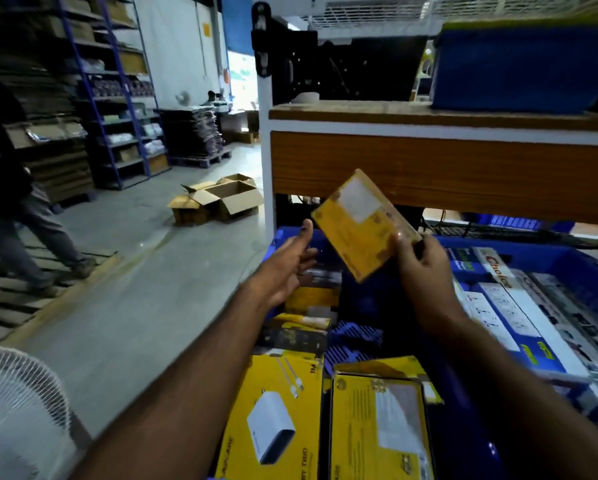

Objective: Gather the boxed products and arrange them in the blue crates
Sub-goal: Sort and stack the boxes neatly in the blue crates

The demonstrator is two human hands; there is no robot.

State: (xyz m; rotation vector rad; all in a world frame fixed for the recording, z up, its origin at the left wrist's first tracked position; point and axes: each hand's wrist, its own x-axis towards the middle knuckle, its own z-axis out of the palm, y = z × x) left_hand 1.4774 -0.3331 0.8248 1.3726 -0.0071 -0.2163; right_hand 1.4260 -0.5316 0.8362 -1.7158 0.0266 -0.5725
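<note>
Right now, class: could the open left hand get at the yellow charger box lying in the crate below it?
Probably yes. The left hand is open and holds nothing, and the charger box lies face up under that forearm with nothing on top.

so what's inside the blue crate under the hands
The blue crate holds yellow boxes, a dark box and bare grid floor. The forearms and the held yellow box in the right hand cover part of it.

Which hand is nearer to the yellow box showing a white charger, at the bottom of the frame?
Left. The left hand is open, hovering above and beyond the charger box, roughly over its side. The right hand is farther right, holding a tilted yellow box over the blue crate.
</note>
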